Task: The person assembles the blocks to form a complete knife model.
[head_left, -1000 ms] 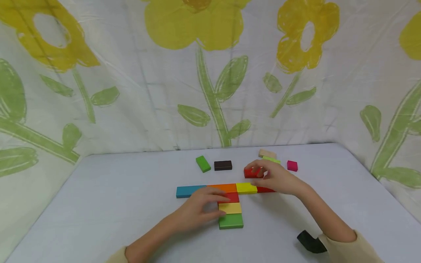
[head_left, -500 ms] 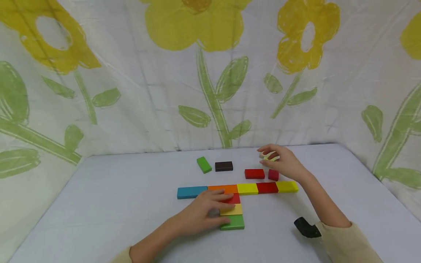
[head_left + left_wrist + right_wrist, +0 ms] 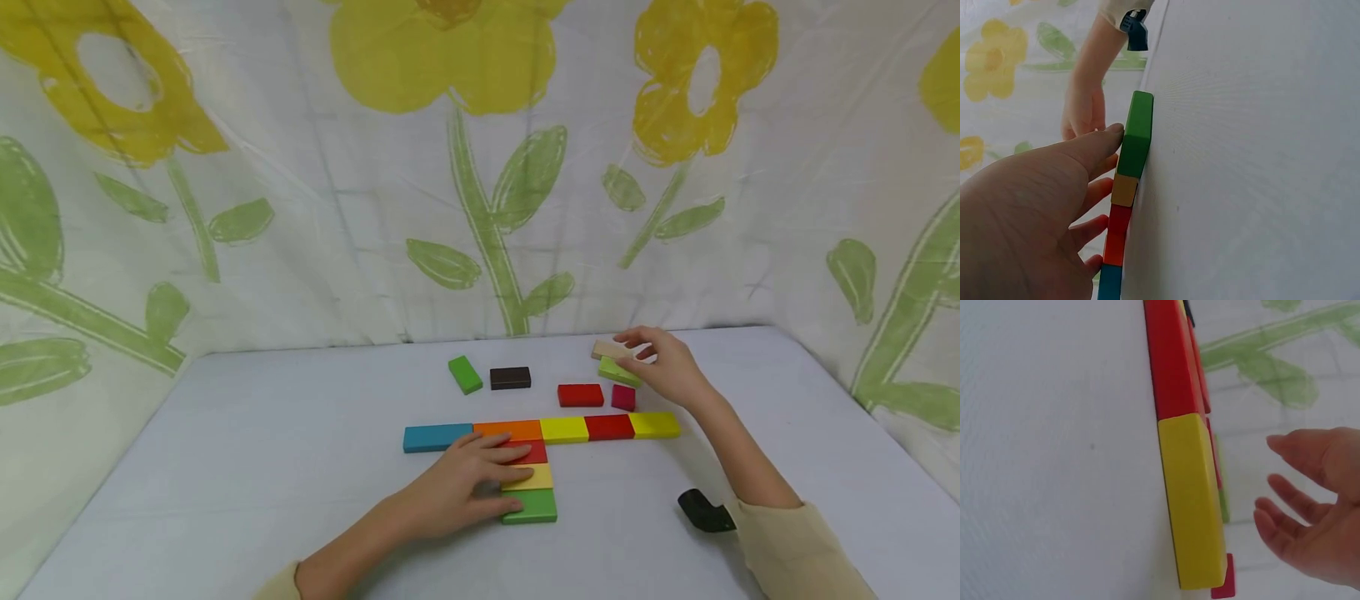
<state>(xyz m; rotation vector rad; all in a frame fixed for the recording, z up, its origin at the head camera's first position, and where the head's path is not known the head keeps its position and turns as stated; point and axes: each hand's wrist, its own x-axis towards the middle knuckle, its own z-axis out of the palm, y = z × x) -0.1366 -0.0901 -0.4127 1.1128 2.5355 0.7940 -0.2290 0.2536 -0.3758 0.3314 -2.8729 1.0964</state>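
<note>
My left hand [image 3: 453, 492] lies at the left side of a column of red [image 3: 534, 452], pale yellow [image 3: 536, 477] and green [image 3: 534, 507] wooden blocks, its outstretched fingers resting on them. This column meets a row of blue [image 3: 438, 437], orange [image 3: 510, 430], yellow [image 3: 564, 430], red [image 3: 609, 427] and yellow [image 3: 655, 425] blocks. Farther back, my right hand [image 3: 663, 362] hovers over a beige block [image 3: 609, 349] and a lime green block [image 3: 618, 372]. Thumb and fingers are spread, and nothing shows between them in the right wrist view.
Behind the row lie a green block [image 3: 466, 375], a dark brown block [image 3: 510, 378], a red block [image 3: 580, 395] and a small magenta block [image 3: 623, 397]. Another magenta block [image 3: 1225, 576] appears in the right wrist view. A black device [image 3: 705, 511] sits at the right sleeve.
My right hand has moved back and right from the red blocks to the beige and lime blocks, uncovering the row's right end. My left hand has shifted slightly right over the column.
</note>
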